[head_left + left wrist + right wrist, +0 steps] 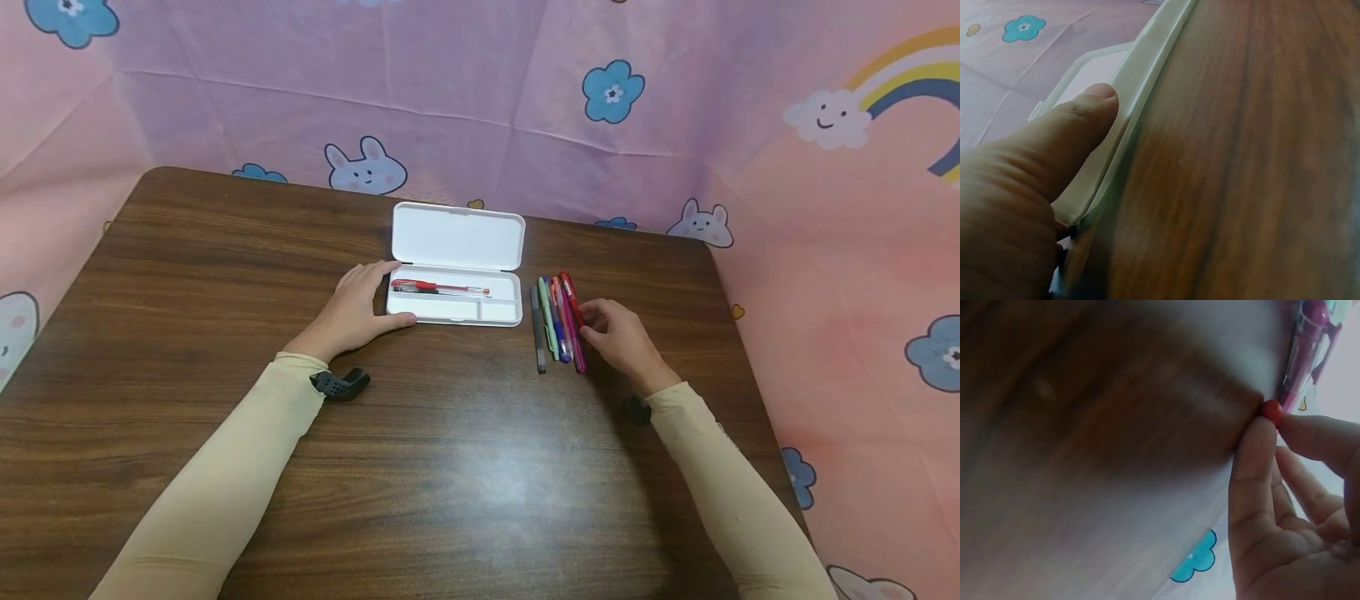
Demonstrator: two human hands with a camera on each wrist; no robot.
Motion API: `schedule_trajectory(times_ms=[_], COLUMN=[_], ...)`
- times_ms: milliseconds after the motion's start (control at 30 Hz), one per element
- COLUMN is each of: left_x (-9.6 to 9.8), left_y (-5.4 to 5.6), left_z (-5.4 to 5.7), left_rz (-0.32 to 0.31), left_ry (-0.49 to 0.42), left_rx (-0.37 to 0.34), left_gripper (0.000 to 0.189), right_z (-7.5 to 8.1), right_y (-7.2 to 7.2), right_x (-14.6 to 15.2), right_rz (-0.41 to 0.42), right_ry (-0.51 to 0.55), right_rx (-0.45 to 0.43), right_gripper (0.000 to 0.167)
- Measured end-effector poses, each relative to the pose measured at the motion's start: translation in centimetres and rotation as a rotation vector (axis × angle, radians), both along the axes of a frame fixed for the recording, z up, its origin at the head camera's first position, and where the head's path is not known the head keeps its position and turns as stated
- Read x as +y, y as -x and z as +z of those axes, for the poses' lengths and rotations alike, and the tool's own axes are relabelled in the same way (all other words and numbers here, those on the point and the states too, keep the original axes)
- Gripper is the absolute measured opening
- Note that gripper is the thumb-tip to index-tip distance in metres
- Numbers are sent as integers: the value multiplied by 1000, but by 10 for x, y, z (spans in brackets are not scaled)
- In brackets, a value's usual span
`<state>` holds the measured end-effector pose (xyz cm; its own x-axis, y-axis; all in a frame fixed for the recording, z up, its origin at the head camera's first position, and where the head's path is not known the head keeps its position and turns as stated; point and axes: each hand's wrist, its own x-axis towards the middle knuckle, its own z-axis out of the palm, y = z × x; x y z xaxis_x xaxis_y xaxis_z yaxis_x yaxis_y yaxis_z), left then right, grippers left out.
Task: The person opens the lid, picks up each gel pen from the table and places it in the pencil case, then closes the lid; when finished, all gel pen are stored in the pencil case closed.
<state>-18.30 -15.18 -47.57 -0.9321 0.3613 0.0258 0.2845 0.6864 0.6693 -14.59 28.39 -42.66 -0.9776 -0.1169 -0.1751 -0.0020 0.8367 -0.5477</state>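
Observation:
A white pencil case (458, 237) lies with its lid tipped back. Inside its rear compartment are a red pen (450, 287) and, beside it, a dark-tipped pen partly hidden. My left hand (341, 315) holds the case's left end, thumb (1088, 119) on the front edge and fingers toward the back corner. Right of the case, my right hand (618, 337) pinches another red pen (572, 297) between thumb and finger; only its red end (1272, 411) shows in the right wrist view. That pen lies alongside a magenta pen (573, 337).
Left of the magenta pen lie a blue-purple pen (562, 346), a mint green pen (548, 317) and a grey pen (537, 333), close together on the brown wooden table (450, 467). A patterned cloth (465, 83) hangs behind the table's far edge.

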Motion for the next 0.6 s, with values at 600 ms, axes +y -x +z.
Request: schedule_trajectory(times_ms=[600], left_x=[1], left_y=[-1], left_z=[3], left_rz=[-5], left_ry=[2], left_rx=[-9], left_gripper=[101], right_z=[3], right_y=[0], right_x=[2], right_rz=[-76], right_ry=[-39], right_rx=[-66], right_gripper=[28])
